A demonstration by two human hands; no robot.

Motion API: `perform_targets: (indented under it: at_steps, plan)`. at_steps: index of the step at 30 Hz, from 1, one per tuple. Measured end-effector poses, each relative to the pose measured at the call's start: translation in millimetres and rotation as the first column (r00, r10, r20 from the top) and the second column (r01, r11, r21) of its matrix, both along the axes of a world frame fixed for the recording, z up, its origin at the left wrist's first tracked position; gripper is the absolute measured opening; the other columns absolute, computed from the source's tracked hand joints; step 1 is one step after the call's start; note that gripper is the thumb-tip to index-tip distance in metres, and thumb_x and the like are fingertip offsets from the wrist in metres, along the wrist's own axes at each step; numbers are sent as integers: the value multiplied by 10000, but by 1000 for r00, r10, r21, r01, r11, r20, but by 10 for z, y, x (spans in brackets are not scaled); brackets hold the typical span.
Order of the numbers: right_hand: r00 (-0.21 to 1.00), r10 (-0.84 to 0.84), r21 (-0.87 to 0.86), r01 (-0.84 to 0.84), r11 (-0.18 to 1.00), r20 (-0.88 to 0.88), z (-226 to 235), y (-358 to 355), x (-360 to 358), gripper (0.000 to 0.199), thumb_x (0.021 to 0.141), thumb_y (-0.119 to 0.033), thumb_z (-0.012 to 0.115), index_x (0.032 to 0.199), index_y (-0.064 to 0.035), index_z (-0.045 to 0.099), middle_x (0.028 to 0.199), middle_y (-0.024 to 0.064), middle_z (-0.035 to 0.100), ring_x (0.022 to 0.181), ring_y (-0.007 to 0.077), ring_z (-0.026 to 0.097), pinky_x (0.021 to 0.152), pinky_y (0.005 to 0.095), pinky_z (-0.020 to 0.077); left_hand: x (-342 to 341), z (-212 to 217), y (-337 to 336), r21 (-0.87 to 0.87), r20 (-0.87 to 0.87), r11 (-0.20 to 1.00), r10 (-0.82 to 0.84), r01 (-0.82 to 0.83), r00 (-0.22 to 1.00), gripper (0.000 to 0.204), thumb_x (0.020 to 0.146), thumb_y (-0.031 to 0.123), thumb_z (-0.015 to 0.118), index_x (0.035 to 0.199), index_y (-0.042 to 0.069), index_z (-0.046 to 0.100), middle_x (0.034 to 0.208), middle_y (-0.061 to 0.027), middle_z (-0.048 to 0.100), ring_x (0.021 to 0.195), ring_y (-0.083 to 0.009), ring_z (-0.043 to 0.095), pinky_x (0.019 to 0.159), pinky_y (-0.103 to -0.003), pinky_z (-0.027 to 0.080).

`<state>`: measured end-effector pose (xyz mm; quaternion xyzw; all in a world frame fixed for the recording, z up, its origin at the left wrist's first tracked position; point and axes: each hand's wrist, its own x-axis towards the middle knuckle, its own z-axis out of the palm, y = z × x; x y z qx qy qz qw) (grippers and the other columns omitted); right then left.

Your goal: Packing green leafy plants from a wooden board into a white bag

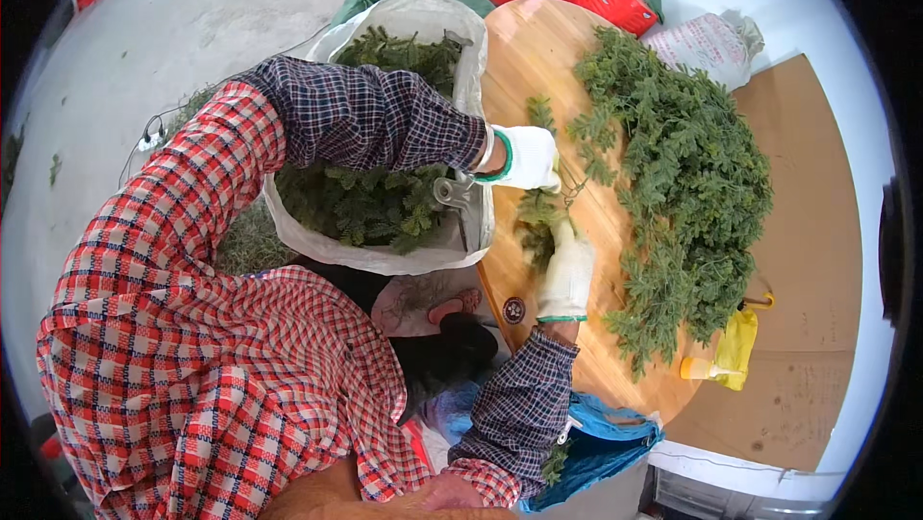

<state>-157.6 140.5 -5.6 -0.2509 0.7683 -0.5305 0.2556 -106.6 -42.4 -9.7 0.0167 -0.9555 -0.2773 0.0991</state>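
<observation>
Fingers curled in close here, the gloved left hand (524,157) and gloved right hand (567,275) nearly meeting at a fir sprig (535,209) over the wooden worktop (519,54); whether either grips it, I can't tell! Just right, a big evergreen heap (692,164); left, a white sack (370,255) of greenery; beyond, red stools (615,6).

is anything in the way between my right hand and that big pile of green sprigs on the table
Nothing visible is: only bare wooden tabletop lies between your gloved right hand and the near edge of the green pile.
</observation>
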Motion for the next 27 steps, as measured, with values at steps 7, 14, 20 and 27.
perform_targets:
  at_steps: [7, 14, 20, 27]
  plan:
    - [658, 296, -523, 177, 834, 693, -103, -75, 145, 304, 935, -333, 546, 1037, -49, 584, 845, 43, 627, 706, 147, 585, 583, 251, 441, -89, -159, 137, 269, 30, 961, 56, -62, 998, 282, 783, 300, 657, 931, 65, 700, 772, -110, 682, 693, -195, 646, 671, -322, 500]
    - [837, 93, -288, 80, 954, 540, 56, 2, 294, 223, 926, -220, 549, 1053, -40, 582, 856, 49, 622, 700, 130, 580, 561, 256, 457, 125, 186, 100, 432, 138, 892, 81, -134, 987, 648, 729, 570, 643, 1103, 41, 636, 1061, -162, 652, 991, -273, 608, 865, -350, 448]
    - [839, 98, -369, 128, 921, 535, -11, -49, 345, 201, 934, -212, 549, 1077, -76, 584, 851, 22, 600, 692, 128, 579, 553, 260, 458, 15, 202, 210, 418, 118, 907, -101, 43, 988, 826, 723, 613, 634, 1286, 23, 502, 1242, -196, 562, 1138, -299, 548, 966, -336, 413]
    - [878, 111, -357, 72, 931, 466, 131, 206, 316, 311, 927, -233, 520, 1090, 19, 603, 836, 69, 595, 714, 156, 577, 624, 269, 469, -241, 153, 30, 169, -432, 985, 114, -44, 895, 503, 815, 502, 587, 1112, 99, 640, 1006, -171, 658, 897, -312, 633, 782, -353, 495]
